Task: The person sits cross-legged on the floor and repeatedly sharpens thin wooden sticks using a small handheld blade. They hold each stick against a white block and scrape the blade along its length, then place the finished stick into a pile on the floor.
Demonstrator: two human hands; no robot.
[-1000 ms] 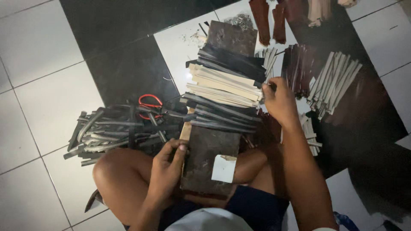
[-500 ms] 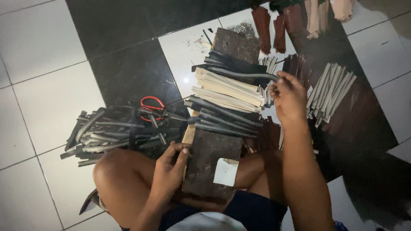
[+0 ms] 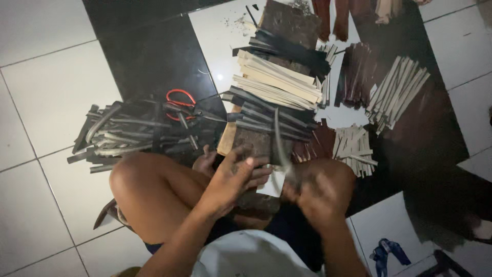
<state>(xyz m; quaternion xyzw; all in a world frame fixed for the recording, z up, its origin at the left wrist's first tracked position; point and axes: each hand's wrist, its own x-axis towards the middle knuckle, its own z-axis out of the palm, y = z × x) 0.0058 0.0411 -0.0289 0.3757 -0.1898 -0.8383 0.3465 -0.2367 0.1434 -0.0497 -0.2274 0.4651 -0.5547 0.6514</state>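
- The right hand (image 3: 312, 195), blurred, has its fingers closed on a dark strip (image 3: 279, 143) that rises from them toward the stacked strips (image 3: 271, 87).
- The left hand (image 3: 230, 179) lies just beside it, fingers spread loosely on the wooden board (image 3: 256, 143), gripping nothing.
- Red-handled scissors (image 3: 184, 105) lie well left of both hands, on the floor (image 3: 51, 77).

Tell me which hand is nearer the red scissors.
Left. The left hand lies just below and right of the scissors; the right hand is farther right, gripping a dark strip.

Home floor workshop, tiled floor (image 3: 46, 92), strip piles (image 3: 394, 92), scissors (image 3: 182, 105), cutting board (image 3: 287, 23)
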